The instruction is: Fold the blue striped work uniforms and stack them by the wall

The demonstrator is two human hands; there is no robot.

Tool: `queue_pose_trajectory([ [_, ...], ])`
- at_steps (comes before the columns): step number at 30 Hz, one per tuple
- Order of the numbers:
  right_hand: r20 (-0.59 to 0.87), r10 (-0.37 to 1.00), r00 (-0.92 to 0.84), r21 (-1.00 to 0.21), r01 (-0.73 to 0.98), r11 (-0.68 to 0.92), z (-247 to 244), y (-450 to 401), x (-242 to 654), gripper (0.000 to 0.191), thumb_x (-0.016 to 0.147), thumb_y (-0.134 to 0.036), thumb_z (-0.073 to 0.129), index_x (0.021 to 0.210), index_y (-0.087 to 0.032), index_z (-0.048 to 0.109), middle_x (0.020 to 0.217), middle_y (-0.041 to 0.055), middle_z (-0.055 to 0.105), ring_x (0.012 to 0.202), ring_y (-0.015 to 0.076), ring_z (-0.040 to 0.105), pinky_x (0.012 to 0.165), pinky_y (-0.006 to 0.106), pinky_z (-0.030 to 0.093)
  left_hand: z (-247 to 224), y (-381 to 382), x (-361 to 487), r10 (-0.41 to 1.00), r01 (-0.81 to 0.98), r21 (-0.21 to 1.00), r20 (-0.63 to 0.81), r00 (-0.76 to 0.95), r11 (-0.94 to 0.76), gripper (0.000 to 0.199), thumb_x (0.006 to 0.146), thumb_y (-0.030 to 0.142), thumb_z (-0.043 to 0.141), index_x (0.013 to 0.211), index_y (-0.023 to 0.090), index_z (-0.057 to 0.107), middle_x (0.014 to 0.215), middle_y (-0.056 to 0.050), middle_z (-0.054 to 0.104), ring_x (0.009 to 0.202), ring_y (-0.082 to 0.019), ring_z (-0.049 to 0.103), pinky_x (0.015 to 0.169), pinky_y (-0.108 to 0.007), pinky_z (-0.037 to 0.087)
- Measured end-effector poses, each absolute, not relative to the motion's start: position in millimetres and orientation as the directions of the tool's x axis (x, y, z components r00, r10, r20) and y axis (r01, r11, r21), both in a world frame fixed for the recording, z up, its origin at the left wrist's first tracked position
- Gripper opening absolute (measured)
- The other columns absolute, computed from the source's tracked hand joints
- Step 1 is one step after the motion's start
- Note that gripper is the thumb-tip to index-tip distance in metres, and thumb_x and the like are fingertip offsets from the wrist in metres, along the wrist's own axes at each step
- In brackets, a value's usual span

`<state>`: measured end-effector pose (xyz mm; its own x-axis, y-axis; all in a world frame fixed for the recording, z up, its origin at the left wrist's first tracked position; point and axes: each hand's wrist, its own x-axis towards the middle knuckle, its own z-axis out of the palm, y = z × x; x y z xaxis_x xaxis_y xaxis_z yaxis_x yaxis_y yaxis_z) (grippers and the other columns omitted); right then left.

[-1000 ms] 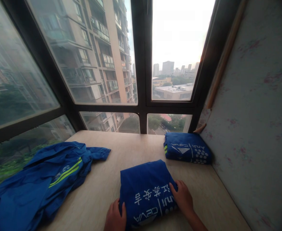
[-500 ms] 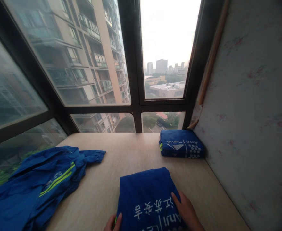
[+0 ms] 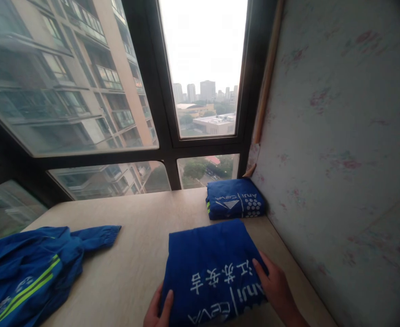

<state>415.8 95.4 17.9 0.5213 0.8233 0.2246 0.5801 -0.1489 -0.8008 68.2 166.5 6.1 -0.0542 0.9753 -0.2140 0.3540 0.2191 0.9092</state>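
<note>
As view is swinging right, left hand (image 3: 158,310) and right hand (image 3: 277,285) are moving folded jacket (image 3: 210,252) nearer blue bundle (image 3: 236,200) by wall (image 3: 326,181), over counter (image 3: 125,268); fingers (image 3: 167,304) are gripping opposite sides, fold keeping shape.

Head-worn view, looking forward and down across the counter (image 3: 132,245).
The camera sits above and behind the left hand (image 3: 159,306) and right hand (image 3: 275,282), close enough that both enter at the lower edge; it faces the window (image 3: 155,91), taking in the floral-papered wall (image 3: 339,159) at right.
</note>
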Motion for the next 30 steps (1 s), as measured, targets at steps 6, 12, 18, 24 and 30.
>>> queue_pose_trajectory([
  [6,0.429,0.698,0.573,-0.741,0.665,-0.09,118.4,163.0,496.2,0.057,0.091,-0.056,0.048,0.127,-0.014,0.064,0.123,0.0141,0.069,0.115,0.0307,0.064,0.099,0.042,0.051,94.1,261.7,171.8,0.997,0.072,0.994,0.076,0.015,-0.077,0.063,0.083,0.058,0.06,0.13,0.016,0.059,0.129,-0.011,0.066,0.119,-0.029,0.061,0.103,-0.04,0.048],
  [12,0.429,0.705,0.564,-0.528,0.79,-0.31,159.3,277.6,582.8,0.049,0.098,-0.039,0.039,0.137,-0.013,0.053,0.127,0.0134,0.067,0.116,0.0261,0.063,0.097,0.035,0.049,129.7,387.6,280.8,0.98,0.127,0.973,0.185,0.076,-0.193,0.047,0.091,0.044,0.052,0.129,0.016,0.058,0.127,-0.011,0.066,0.113,-0.023,0.063,0.097,-0.033,0.048],
  [18,0.27,0.779,0.566,-0.343,0.812,-0.472,108.1,331.4,611.4,0.037,0.093,-0.016,0.046,0.127,-0.006,0.059,0.115,0.0208,0.07,0.107,0.0279,0.067,0.094,0.034,0.049,74.6,426.2,330.2,0.994,0.358,0.933,0.001,0.111,-0.041,0.03,0.09,0.036,0.059,0.108,0.013,0.066,0.11,-0.013,0.071,0.105,-0.025,0.065,0.098,-0.045,0.047],
  [24,0.325,0.814,0.481,-0.261,0.873,-0.411,68.8,328.8,608.0,0.049,0.093,-0.008,0.035,0.141,-0.007,0.046,0.142,0.0221,0.051,0.131,0.0293,0.05,0.107,0.04,0.039,38.0,424.7,327.0,0.994,0.471,0.881,-0.011,0.105,-0.041,0.041,0.094,0.028,0.048,0.131,0.012,0.054,0.133,-0.017,0.061,0.123,-0.025,0.057,0.104,-0.038,0.041],
  [30,0.305,0.872,0.382,-0.232,0.918,-0.321,52.5,341.9,613.2,0.044,0.095,-0.031,0.046,0.132,-0.009,0.057,0.136,0.0194,0.059,0.126,0.0283,0.054,0.106,0.037,0.04,31.8,425.8,322.3,0.993,0.462,0.883,0.04,0.112,-0.087,0.047,0.09,0.022,0.045,0.136,0.012,0.052,0.14,-0.015,0.057,0.129,-0.024,0.053,0.106,-0.033,0.04],
])
